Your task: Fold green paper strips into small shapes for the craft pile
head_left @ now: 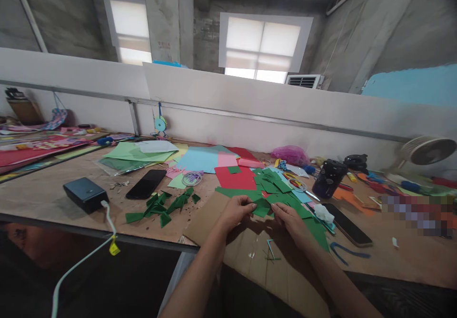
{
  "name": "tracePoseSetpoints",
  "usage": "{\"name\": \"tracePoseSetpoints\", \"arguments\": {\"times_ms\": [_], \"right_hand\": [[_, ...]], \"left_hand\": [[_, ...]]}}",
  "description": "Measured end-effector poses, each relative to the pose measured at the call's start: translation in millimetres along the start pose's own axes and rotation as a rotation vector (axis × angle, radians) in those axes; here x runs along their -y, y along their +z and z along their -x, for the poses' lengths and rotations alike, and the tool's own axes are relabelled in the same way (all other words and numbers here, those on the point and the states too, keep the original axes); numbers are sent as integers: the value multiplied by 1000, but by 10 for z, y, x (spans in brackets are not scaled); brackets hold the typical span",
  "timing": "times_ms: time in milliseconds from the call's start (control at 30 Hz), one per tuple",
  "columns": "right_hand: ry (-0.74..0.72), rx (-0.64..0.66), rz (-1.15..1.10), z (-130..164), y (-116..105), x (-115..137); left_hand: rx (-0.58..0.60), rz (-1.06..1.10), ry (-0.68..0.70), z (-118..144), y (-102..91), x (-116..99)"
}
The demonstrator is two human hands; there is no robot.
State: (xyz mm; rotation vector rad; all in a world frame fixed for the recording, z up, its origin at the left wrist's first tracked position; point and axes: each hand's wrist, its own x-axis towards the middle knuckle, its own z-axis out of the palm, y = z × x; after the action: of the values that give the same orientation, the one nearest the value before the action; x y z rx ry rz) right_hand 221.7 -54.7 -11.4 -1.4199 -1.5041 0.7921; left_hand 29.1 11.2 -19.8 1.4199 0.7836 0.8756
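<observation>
At nine o'clock lies a heap of folded green pieces point(162, 207). Our left hand point(235, 212) and right hand point(290, 218) meet over the brown cardboard point(207, 220), both pinching one green paper piece point(262, 208) between their fingertips. At three o'clock rests a black phone point(348, 229).

No text, label, brand or number is legible on anything in view.
</observation>
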Motion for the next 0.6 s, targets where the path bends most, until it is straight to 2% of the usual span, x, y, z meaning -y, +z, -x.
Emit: {"name": "tracePoseSetpoints", "arguments": {"times_ms": [300,600], "right_hand": [[40,0,-40,0,29,9],[34,-47,-45,-19,3,-25]], "left_hand": [[26,-5,-1,7,1,2],[-6,20,-11,8,9,-25]]}}
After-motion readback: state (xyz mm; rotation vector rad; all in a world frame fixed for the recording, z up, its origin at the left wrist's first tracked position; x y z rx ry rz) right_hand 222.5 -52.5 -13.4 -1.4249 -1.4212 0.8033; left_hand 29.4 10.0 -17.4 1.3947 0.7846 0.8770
